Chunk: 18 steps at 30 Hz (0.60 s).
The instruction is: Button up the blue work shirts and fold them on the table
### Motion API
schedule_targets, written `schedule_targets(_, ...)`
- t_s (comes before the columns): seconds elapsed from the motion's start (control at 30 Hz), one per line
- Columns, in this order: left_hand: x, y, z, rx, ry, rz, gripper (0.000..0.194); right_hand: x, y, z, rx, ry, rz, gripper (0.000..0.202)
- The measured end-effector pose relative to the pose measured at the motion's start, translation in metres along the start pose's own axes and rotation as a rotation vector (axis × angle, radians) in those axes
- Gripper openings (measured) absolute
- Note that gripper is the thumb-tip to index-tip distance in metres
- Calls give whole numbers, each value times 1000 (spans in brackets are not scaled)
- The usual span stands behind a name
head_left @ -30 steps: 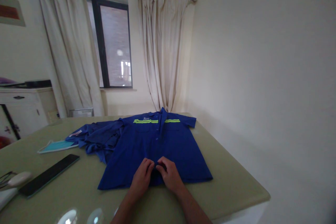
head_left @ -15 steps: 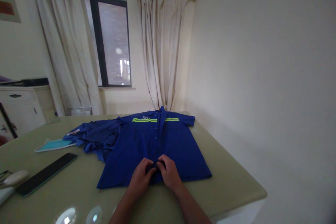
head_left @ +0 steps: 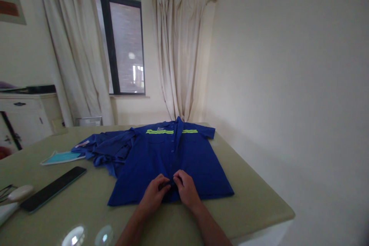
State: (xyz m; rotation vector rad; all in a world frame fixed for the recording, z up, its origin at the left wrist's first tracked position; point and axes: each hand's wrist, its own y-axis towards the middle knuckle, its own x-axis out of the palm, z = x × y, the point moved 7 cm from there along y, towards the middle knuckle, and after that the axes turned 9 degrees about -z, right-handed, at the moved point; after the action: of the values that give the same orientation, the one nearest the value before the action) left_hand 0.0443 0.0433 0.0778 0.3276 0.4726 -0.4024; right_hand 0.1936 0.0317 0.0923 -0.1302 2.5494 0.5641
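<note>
At shirt (head_left: 173,157) hem, left hand (head_left: 154,194) and right hand (head_left: 186,190) pinching placket, buttoning; next, steady push through hole.

Right of the fingers (head_left: 176,180), bare worktop (head_left: 253,200) runs open to its edge. Left of them, a crumpled blue garment (head_left: 108,152), a face mask (head_left: 62,157), a dark flat device (head_left: 53,189) and a white mouse (head_left: 20,193) crowd the surface; a bare strip lies nearer the person.

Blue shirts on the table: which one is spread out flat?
The blue shirt with yellow-green stripes, under the left hand and right hand. The other blue shirt lies crumpled beside it.
</note>
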Motion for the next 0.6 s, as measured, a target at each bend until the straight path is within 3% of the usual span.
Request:
schedule_targets(0.17, 2, 0, -1, 2, -18, -55, 24, 2, -1, -2, 8, -15, -13, 14)
schedule_targets(0.43, 0, -1, -6, -18, -84, 34, 26, -8, -9, -25, -143, -48, 75, 9)
schedule_targets(0.6, -1, -1, -12, -15, -131, 60, 29, -5, -11, -34, -152, -141, 18, 16)
